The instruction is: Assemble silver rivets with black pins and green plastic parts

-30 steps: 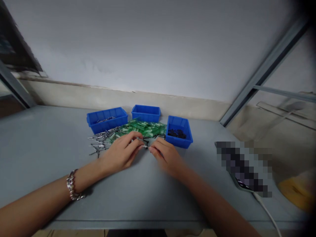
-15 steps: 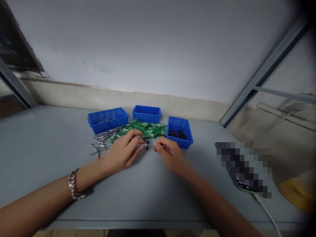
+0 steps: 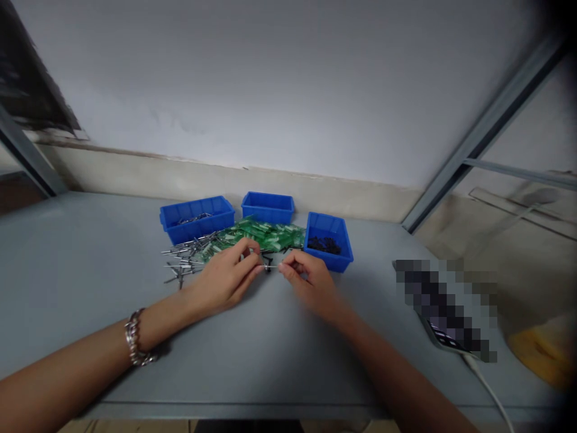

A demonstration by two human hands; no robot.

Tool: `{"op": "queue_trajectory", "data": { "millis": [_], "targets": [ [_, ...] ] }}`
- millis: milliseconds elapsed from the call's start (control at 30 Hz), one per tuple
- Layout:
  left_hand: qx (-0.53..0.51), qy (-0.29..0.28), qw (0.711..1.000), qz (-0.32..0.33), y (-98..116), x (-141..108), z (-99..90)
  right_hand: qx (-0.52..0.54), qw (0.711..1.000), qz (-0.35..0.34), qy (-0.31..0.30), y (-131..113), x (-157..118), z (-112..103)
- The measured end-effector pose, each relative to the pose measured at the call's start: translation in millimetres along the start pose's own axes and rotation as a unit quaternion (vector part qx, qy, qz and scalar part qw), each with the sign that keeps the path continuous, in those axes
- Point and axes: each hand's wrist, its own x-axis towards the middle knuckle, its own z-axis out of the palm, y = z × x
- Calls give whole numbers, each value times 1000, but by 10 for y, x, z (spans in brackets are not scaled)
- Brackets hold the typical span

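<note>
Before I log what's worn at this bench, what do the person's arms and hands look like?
No sleeves show. The left hand and right hand are ungloved. The left wrist has a silvery, chunky bracelet, partly brown; the right wrist shows none.

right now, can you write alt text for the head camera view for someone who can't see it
A person's left hand and right hand hold a thin rod between them over a grey table. Nearby lie loose metal pieces and a shiny green heap, with three blue bins behind and beside it.
</note>
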Motion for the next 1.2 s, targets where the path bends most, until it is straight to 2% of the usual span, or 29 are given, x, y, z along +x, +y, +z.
{"op": "queue_trajectory", "data": {
  "millis": [133, 333, 600, 967, 1200],
  "targets": [
    [-8, 26, 999, 17, 10, -6, -8, -8, 1000, -7, 12, 17, 4, -5],
    [-11, 33, 999, 11, 14, -7, 2, -25, 999, -30, 22, 35, -2, -19],
    [-23, -11, 1000, 9, 2, 5, -13, -14, 999, -15, 28, 22, -7, -24],
    [-55, 13, 998, 16, 19, 0, -20, -1, 1000, 0, 30, 34, 2, -10],
    [-39, 39, 998, 17, 23, -2, -23, -39, 999, -35, 11, 7, 11, -33]
  ]
}}
